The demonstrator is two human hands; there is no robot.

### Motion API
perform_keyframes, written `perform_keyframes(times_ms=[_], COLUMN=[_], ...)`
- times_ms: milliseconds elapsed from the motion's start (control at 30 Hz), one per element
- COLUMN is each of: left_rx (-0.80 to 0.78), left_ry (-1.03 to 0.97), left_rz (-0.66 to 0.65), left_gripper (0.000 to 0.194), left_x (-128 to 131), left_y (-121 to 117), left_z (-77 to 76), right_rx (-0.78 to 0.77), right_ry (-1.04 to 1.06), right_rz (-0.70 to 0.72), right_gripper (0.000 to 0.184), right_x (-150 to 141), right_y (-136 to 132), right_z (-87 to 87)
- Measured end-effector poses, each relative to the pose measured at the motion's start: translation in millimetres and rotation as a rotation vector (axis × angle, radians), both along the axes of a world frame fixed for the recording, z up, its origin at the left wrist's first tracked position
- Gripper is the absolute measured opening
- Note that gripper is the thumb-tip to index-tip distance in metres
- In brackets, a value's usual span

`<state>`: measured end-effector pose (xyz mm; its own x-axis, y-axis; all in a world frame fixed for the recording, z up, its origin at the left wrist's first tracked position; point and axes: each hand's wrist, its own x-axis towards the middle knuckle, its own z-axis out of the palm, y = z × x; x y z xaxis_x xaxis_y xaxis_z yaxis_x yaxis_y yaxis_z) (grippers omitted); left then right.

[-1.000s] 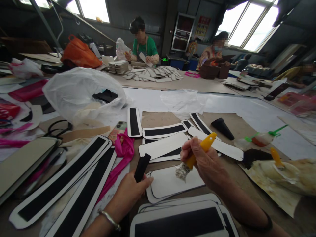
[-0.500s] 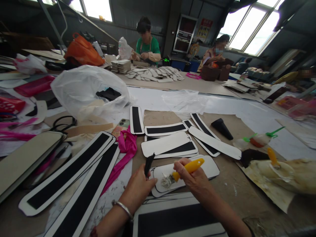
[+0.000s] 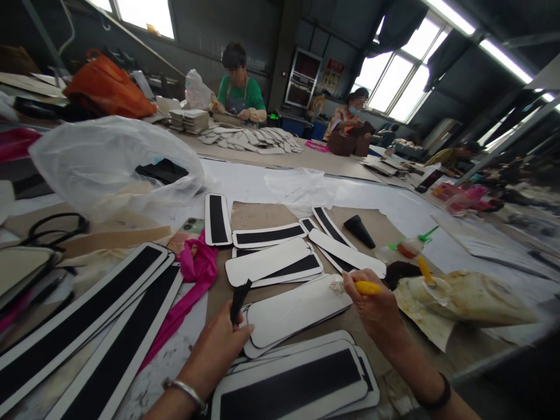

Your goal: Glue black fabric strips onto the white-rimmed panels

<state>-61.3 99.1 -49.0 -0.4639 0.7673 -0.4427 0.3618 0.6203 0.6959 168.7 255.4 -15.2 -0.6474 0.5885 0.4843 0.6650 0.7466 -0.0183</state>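
In my right hand (image 3: pixel 374 303) is a brush with a yellow handle (image 3: pixel 367 287). Its pale bristles touch the right end of a white rounded panel (image 3: pixel 293 309), which lies on other panels. My left hand (image 3: pixel 221 338) pinches black strips (image 3: pixel 240 300) that stick up from the fingers; their exact number is unclear. Its thumb rests at the panel's left end. Closer to me lies a stack of white panels with black centres (image 3: pixel 293 385). Beyond the brushed panel, another plain white panel (image 3: pixel 266 262) lies across black-centred ones.
Long black-centred panels (image 3: pixel 118 338) and a pink cloth (image 3: pixel 199 259) lie to the left. At right, a stained container (image 3: pixel 472 297) holds another yellow handle (image 3: pixel 425 269). A clear plastic bag (image 3: pixel 87 169) sits farther back. A person in green (image 3: pixel 242 93) works across the table.
My right hand has moved the brush from the panel's left part to its right end. The left hand stays at the left end with the black strips. The camera view has turned right.
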Motion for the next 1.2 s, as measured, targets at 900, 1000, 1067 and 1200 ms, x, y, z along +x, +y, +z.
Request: perform_keyframes(times_ms=[900, 1000, 1067, 1200], left_rx=[0.040, 0.037, 0.036, 0.042], left_ry=[-0.081, -0.076, -0.076, -0.082], left_rz=[0.048, 0.044, 0.043, 0.044], left_gripper=[0.011, 0.010, 0.010, 0.009], left_x=[-1, -1, -1, 0], left_y=[-1, 0, 0, -3], left_z=[-13.2, -13.1, -12.6, -11.2], right_rx=[-0.825, -0.770, -0.554, -0.118], right_ry=[0.599, 0.532, 0.463, 0.219], right_rz=[0.084, 0.110, 0.065, -0.014], right_gripper=[0.030, 0.031, 0.031, 0.039], right_x=[-78, -77, -54, 5], right_y=[-82, -77, -53, 0], right_z=[-15.1, -17.7, -17.7, -14.0])
